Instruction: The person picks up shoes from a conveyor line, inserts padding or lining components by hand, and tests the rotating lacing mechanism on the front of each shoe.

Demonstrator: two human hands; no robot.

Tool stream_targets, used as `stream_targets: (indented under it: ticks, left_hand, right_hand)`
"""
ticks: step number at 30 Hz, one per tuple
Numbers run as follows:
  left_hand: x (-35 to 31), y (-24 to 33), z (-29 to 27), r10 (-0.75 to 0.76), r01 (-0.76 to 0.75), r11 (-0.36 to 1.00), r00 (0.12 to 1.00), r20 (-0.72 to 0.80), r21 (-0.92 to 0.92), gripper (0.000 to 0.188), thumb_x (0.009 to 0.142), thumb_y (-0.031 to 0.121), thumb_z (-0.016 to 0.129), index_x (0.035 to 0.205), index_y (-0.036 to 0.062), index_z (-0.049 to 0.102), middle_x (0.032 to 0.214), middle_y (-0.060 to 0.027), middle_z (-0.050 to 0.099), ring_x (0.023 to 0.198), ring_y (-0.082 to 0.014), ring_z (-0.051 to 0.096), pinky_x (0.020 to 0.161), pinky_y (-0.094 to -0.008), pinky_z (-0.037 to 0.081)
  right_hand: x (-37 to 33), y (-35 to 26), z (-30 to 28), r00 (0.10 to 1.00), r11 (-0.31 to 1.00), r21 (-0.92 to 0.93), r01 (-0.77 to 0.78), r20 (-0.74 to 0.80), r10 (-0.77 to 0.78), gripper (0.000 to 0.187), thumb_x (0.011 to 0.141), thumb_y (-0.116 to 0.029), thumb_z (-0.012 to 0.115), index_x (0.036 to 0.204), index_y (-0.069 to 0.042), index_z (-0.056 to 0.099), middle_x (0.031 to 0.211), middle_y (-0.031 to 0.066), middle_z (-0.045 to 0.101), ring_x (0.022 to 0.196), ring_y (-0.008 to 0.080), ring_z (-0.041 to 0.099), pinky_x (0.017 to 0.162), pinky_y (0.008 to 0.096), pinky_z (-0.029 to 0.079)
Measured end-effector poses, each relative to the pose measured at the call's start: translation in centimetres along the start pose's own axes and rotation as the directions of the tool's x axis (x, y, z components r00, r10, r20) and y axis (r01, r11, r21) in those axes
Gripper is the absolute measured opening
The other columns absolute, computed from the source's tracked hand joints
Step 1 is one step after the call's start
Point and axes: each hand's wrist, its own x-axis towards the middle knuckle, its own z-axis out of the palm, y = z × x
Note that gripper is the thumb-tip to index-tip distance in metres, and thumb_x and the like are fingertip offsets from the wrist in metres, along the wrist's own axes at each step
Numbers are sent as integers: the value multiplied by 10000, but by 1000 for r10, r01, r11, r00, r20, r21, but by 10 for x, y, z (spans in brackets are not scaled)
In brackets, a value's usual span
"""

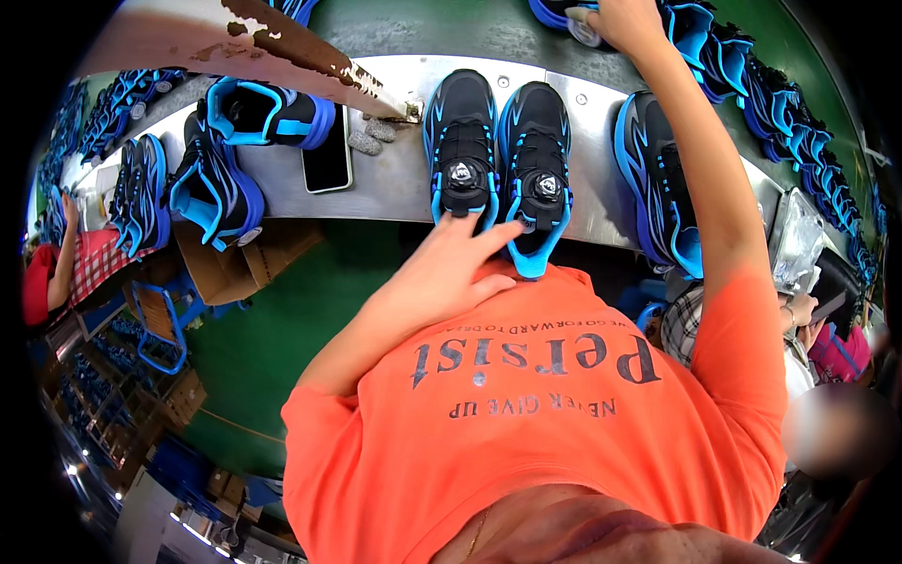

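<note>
Two black sneakers with bright blue edging, a left one (pixel 462 122) and a right one (pixel 536 122), stand side by side on the metal bench edge, toes away from me. Each has a round dial on its tongue. My left hand (pixel 451 263) rests at their heel openings, fingers spread, one at each shoe. My arm stretches far forward on the other side, where my right hand (pixel 625 21) grips another black and blue sneaker (pixel 554 13) on the green belt; the upper picture edge cuts off part of hand and shoe. Another sneaker (pixel 648 179) stands beside my right arm.
A rusty white post (pixel 310 56) rises from the bench. Near it lie a phone (pixel 327 160) and a grey glove (pixel 370 137). More sneakers (pixel 221 179) stand at left, and rows of them (pixel 799 122) line the green belt (pixel 799 38). Other people sit at both sides.
</note>
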Motion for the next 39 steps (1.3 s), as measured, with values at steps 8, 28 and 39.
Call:
stream_targets:
  ticks: [8, 28, 39]
  left_hand:
    - [-9, -5, -3, -543, 324, -172, 757, 364, -930, 357, 994, 221, 544, 1213, -61, 556, 1201, -197, 625, 1027, -227, 656, 666, -278, 546]
    - [-1, 1, 14, -597, 249, -123, 755, 272, -961, 290, 1006, 179, 508, 1175, -55, 536, 1165, -207, 627, 1092, -311, 641, 713, -328, 578]
    - [-1, -1, 6, -562, 321, -118, 759, 330, -940, 306, 1000, 192, 519, 1169, -63, 520, 1157, -237, 623, 1049, -320, 660, 723, -339, 581]
  right_hand:
    - [-99, -106, -59, 710, 346, 935, 80, 190, -678, 401, 852, -201, 677, 1250, -244, 654, 932, 114, 589, 883, 260, 595, 807, 386, 474]
    - [-140, -148, -49, 934, 502, 860, 92, 100, -343, 345, 758, -218, 735, 1093, -145, 694, 873, 116, 545, 833, 282, 579, 739, 362, 479]
    - [-137, -139, -45, 937, 495, 859, 132, 55, -345, 327, 777, -210, 733, 1099, -159, 707, 843, 92, 608, 812, 271, 604, 731, 353, 495]
